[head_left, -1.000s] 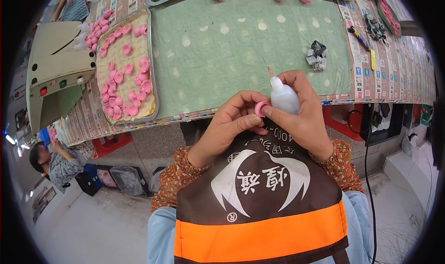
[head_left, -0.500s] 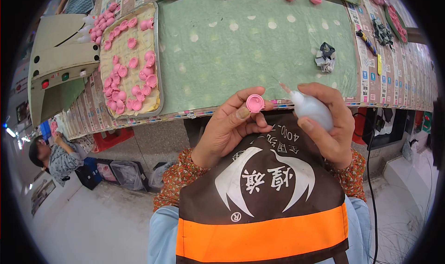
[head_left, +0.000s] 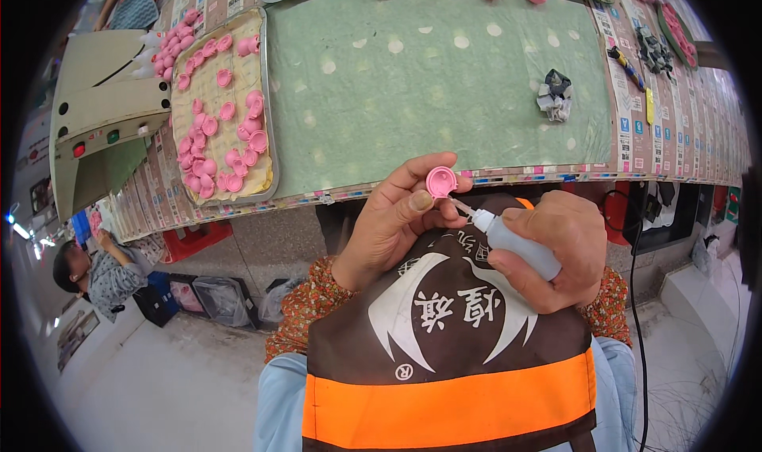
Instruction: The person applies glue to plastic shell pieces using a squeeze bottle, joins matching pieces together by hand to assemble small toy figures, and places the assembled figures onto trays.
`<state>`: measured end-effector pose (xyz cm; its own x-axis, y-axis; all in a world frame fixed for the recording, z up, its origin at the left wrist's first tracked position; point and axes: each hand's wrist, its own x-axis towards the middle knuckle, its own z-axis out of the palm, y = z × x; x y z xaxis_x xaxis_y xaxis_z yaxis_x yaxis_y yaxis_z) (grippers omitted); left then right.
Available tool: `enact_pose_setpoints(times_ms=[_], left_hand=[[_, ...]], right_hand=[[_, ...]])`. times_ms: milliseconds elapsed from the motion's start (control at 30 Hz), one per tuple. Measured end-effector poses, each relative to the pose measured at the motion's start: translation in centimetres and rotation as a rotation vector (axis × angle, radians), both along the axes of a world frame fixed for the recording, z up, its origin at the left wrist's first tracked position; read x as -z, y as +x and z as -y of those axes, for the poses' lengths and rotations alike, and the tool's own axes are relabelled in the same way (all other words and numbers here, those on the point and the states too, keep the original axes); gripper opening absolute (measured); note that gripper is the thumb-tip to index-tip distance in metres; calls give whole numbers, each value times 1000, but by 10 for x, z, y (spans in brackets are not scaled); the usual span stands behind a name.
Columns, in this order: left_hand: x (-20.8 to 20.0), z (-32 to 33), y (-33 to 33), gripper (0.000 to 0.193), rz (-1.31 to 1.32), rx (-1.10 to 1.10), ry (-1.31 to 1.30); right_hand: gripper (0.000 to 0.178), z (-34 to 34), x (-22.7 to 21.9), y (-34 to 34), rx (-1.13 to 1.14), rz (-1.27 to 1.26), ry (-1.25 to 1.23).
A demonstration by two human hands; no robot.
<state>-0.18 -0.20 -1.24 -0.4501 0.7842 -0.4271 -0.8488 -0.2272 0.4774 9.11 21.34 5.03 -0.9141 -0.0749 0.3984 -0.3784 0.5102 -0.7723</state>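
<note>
One pink cup-shaped piece [head_left: 441,182] in my left hand [head_left: 389,222], one squeeze bottle [head_left: 520,244] in my right hand [head_left: 567,246].
I have the left fingers clamped on the piece by the table's [head_left: 397,126] near edge, hollow toward the camera; the right fingers wrap the bottle, its nozzle [head_left: 463,207] close below the rim, contact impossible to tell. Beyond lie a crumpled cloth [head_left: 556,99], right, and a tray [head_left: 275,166] of pink pieces [head_left: 258,141], left.
</note>
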Motion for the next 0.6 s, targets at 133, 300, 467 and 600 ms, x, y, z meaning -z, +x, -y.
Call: enact_pose_setpoints(times_ms=[133,300,467,600], left_hand=[[-1,0,2,60,1,2,-2],[0,-1,2,59,-4,11,-2],[3,2,0,47,-15,51,76],[-1,0,1,58,-28,57,-15]], right_hand=[[38,1,2,0,6,-6,7],[34,1,-1,0,-7,18,43],[35,4,-1,-2,-5,14,32],[36,5,2,-2,19,-11,26]])
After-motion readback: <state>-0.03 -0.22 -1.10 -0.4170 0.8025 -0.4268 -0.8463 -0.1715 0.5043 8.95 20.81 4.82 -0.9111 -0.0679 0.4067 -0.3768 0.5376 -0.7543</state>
